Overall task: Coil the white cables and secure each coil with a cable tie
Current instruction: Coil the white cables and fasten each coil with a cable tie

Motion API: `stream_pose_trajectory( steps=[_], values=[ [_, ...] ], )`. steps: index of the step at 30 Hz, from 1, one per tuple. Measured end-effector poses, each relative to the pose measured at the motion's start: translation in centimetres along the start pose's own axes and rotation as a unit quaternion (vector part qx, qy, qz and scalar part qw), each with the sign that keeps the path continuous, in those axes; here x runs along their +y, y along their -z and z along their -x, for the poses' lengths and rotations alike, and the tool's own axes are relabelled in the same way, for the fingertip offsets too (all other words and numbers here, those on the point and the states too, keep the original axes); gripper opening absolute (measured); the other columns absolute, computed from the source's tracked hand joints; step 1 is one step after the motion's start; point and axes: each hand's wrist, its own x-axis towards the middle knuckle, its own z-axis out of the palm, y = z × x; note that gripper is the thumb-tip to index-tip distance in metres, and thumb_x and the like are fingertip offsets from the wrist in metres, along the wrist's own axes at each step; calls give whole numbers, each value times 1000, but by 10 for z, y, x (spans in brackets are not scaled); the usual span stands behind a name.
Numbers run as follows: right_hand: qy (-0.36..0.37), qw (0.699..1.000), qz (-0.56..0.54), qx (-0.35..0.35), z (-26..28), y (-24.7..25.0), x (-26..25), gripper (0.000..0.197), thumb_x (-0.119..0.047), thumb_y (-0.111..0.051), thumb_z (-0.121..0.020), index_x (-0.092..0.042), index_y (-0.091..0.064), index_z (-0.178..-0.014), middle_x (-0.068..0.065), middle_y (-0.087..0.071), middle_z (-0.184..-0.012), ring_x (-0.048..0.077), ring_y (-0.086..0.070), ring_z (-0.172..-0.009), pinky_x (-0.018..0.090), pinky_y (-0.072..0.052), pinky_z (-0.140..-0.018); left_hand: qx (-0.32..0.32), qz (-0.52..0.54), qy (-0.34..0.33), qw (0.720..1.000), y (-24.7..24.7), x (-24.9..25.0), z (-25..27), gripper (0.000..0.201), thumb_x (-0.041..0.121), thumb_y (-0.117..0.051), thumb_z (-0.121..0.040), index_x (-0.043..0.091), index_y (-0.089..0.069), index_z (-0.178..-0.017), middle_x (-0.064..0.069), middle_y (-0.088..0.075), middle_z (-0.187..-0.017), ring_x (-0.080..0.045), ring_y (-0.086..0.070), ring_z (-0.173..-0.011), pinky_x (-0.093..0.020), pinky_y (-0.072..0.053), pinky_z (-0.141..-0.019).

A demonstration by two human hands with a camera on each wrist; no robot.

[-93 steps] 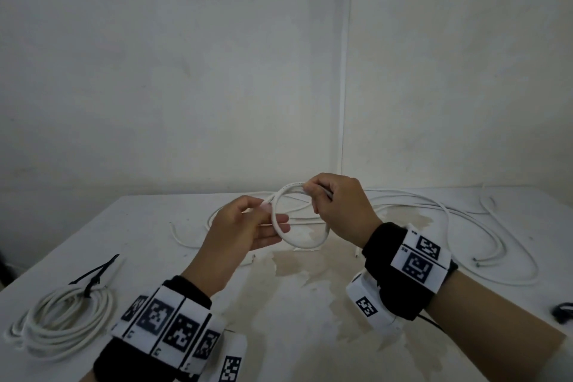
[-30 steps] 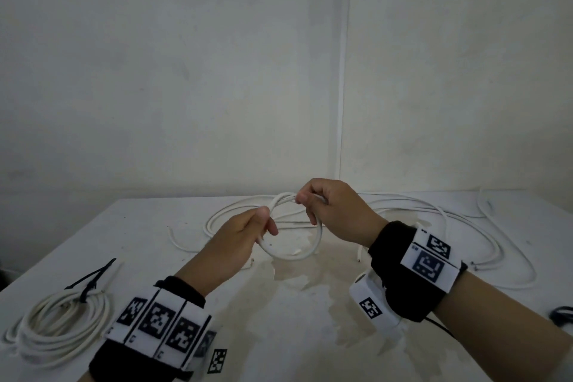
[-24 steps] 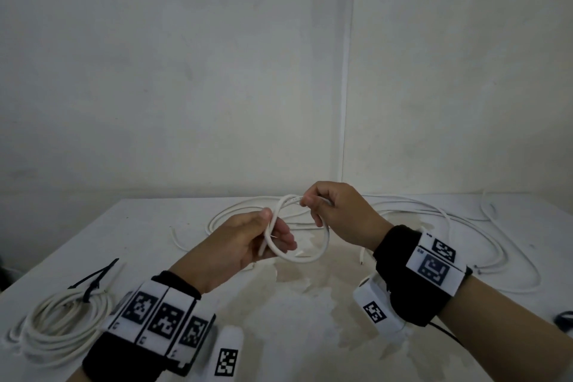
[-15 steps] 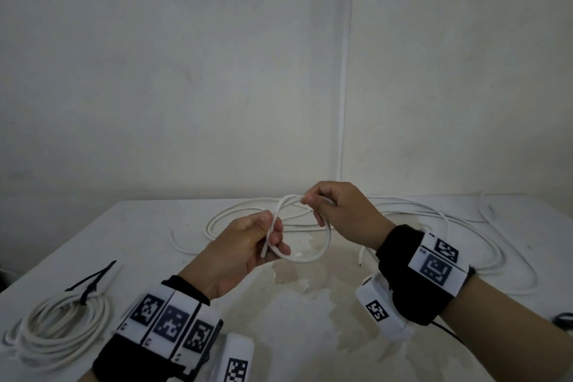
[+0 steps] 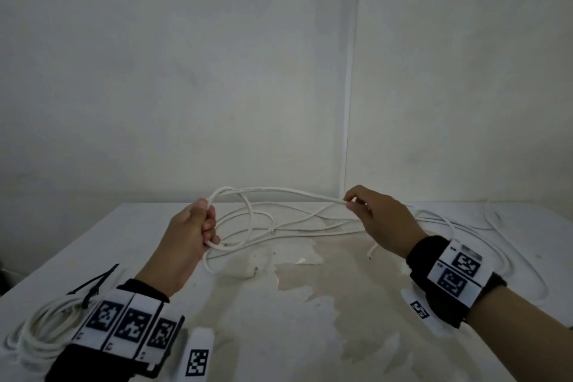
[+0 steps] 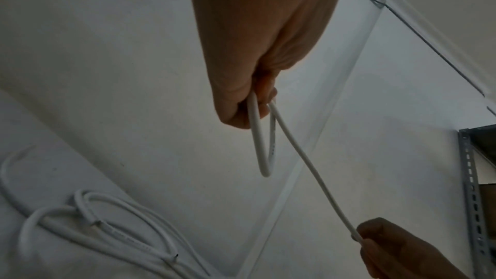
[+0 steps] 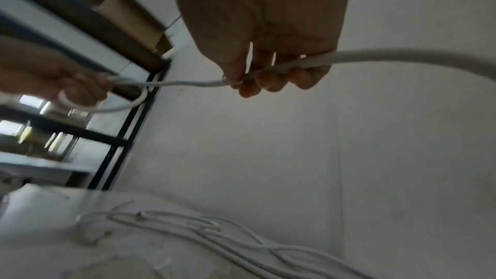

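Cable (image 5: pixel 279 192) runs taut between your two hands, lifted above the table (image 5: pixel 310 335), white against the pale wall. Your left hand (image 5: pixel 189 232) has its fingers curled round a small loop of it; in the left wrist view the loop (image 6: pixel 261 145) hangs from your fist while one strand leads off toward your other hand. Your right hand (image 5: pixel 381 220) pinches the same strand between thumb and fingertips, with the other fingers curled under it; the right wrist view shows the cable (image 7: pixel 375 56) passing through that pinch and bending away to the right. Your hands are well apart, the left nearer the table's left side, the right nearer the corner of the wall.

Below and between them, the loose cables (image 5: pixel 294 226) lie in wide, overlapping curves on the table, reaching out to its right edge, and one cut end (image 5: pixel 370 253) rests near your right wrist.

At the near left corner of the table lies a coiled white cable (image 5: pixel 37 329), bound with a black cable tie (image 5: pixel 93 285) whose tail sticks up. The tabletop is white with a large brownish patch (image 5: pixel 310 273) in the middle. Both your wrists wear black bands with black-and-white marker tags (image 5: pixel 455 273).
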Motion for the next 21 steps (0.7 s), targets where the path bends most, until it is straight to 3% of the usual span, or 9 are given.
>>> stream_pose_trajectory(
  steps=[3,5,10,13,16,19,21],
  values=[
    [144,982,101,72,-2,-11,1,29,-24,-39,-91,-8,-62,-83,5,-60,-67,26,-56,-55,31,-45,-49,6,-24,-4,1000,2,-2,-4,34,19,-31,-101,10,-44,-70,10,-34,-40,-2,-32,-34,-26,-32,-56],
    [222,959,162,70,-4,-19,-3,27,-20,-39,-84,-10,-62,-73,3,-56,-61,22,-53,-48,24,-40,-43,8,-38,-12,999,3,-3,-6,35,19,-32,-101,10,-45,-70,10,-34,-41,-1,-33,-34,-25,-33,-56],
    [363,910,192,56,-2,-40,-38,14,-9,-53,-75,-15,-60,-64,-1,-56,-62,15,-52,-51,20,-38,-47,-14,-96,-33,995,-5,-12,-7,35,22,-32,-100,10,-47,-71,12,-37,-40,-2,-36,-38,-25,-37,-59],
    [402,902,144,60,-2,-48,-66,23,-13,-43,-82,-13,-60,-66,1,-57,-63,17,-51,-52,23,-39,-49,-25,-101,-44,994,-16,-15,-5,36,22,-33,-100,10,-49,-71,12,-40,-43,-8,-38,-47,-24,-39,-60],
    [420,898,110,72,-1,-53,-85,22,-14,-44,-84,-12,-59,-67,2,-56,-64,18,-51,-54,24,-31,-54,-34,-123,-55,990,-23,-17,-3,36,23,-33,-100,10,-50,-70,5,-44,-53,-15,-41,-57,-31,-40,-68],
    [422,901,75,72,1,-57,-96,9,-4,-61,-77,-9,-59,-70,4,-57,-66,21,-49,-54,26,-25,-58,-54,-143,-49,987,-28,-19,2,37,23,-32,-100,9,-51,-72,-2,-47,-60,-17,-45,-61,-34,-41,-70],
    [411,908,36,72,0,-60,-99,13,5,-68,-69,-6,-61,-72,7,-58,-67,22,-48,-54,26,-25,-58,-75,-157,-48,984,-31,-21,6,37,25,-33,-100,8,-53,-74,1,-50,-58,-13,-47,-57,-30,-43,-65]
  ],
)
